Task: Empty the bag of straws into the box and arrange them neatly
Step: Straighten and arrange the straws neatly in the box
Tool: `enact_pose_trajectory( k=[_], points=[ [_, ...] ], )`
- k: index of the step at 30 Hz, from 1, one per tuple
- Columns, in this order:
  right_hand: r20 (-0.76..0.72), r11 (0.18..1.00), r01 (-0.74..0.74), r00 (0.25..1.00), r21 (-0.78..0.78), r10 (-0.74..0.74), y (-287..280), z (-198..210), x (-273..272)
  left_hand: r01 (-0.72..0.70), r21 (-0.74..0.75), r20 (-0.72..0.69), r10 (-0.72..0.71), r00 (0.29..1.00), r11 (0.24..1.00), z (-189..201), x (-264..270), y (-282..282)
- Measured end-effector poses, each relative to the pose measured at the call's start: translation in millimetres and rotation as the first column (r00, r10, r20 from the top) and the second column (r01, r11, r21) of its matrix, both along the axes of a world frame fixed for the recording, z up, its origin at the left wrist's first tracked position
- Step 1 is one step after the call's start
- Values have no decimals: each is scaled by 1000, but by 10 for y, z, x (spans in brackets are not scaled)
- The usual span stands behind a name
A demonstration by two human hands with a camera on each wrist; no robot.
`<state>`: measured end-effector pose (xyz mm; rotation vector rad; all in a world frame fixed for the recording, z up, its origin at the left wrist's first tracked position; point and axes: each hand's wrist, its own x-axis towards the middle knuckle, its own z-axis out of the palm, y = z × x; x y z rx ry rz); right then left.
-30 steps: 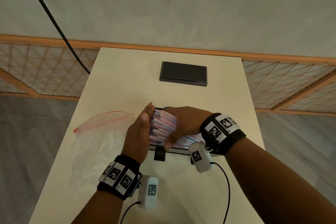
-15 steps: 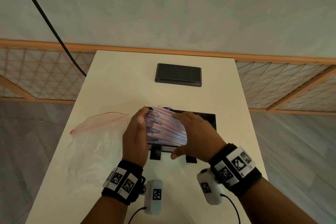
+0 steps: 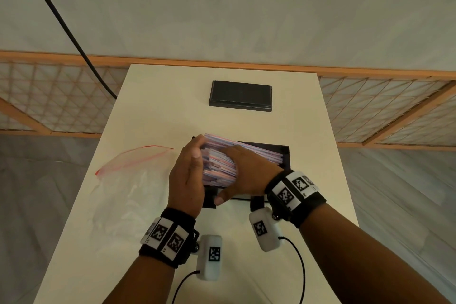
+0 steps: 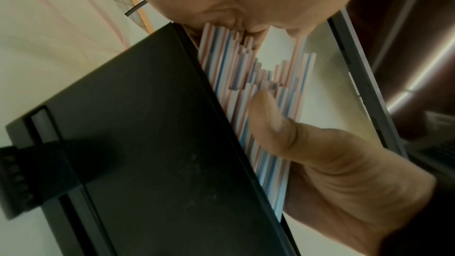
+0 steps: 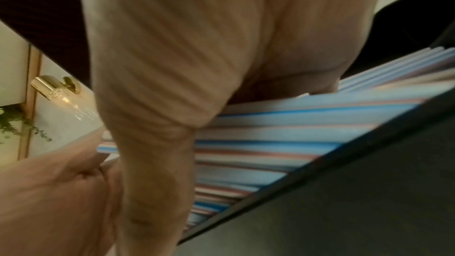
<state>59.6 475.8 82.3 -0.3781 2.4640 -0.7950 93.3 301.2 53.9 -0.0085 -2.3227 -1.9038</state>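
— Since half a second ago, what moved?

— Mostly the right hand [image 3: 249,173]: it has slid back over the bundle of thin pink, blue and white striped plastic straws [image 3: 219,168], palm down across the top, and its wrist has swung in nearer the box.

— Take me across, left to right.

— Well off to the left of the fingers lies the clear plastic zip bag with a red seal strip [image 3: 118,192], flat on the pale cream surface [image 3: 308,131] and looking empty. The left hand [image 3: 187,175] stands on edge, straight fingers pressed flat against the left ends of the straws. The right hand's fingers curl over the bundle, thumb under its near edge. Beneath both sits the shallow black rectangular box [image 3: 283,153], straws resting in it at an angle.

— How far along?

— The emptying looks done. Squaring is left: in the left wrist view the straw ends are stepped, not flush, and the stack rides above the rim.

— Anything you can't make out?

— The right fingertips are hidden behind the bundle, and both wrist views are blurred. Beyond the fingers lies a flat black rectangular lid-like piece [image 3: 240,96]; whether it belongs to this box, I cannot tell.
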Motion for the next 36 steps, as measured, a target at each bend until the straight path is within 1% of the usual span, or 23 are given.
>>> enact_pose_trajectory(
  k=[3,6,10,16,21,24,30,32,36],
  points=[
    [-3,999,-4,1000,-47,4,-12,20,-25,-1,12,2,1,1000,1000,3,12,-4],
    [-6,992,-6,1000,-130,5,-23,22,-41,21,39,-6,-21,1000,999,11,16,-16],
    [44,983,-1,999,-181,10,-2,35,-51,67,59,1,-67,998,996,16,14,-24],
    [144,980,4,989,-199,25,2,4,-115,89,65,70,-93,993,994,-4,-10,-50],
    [218,971,-25,973,-238,79,39,49,-197,116,66,74,-121,990,991,8,-41,-66],
    [246,956,-51,961,-289,125,84,100,-255,111,56,65,-114,991,992,-19,-57,-58],
    [293,958,-85,941,-275,168,-20,91,-355,120,112,98,-131,987,987,-49,-86,-58],
    [318,959,-70,935,-274,159,9,107,-366,125,132,115,-140,983,983,-48,-97,-57],
    [331,962,-89,927,-260,176,-7,119,-393,140,102,109,-151,983,985,-77,-120,-79]
  ],
)
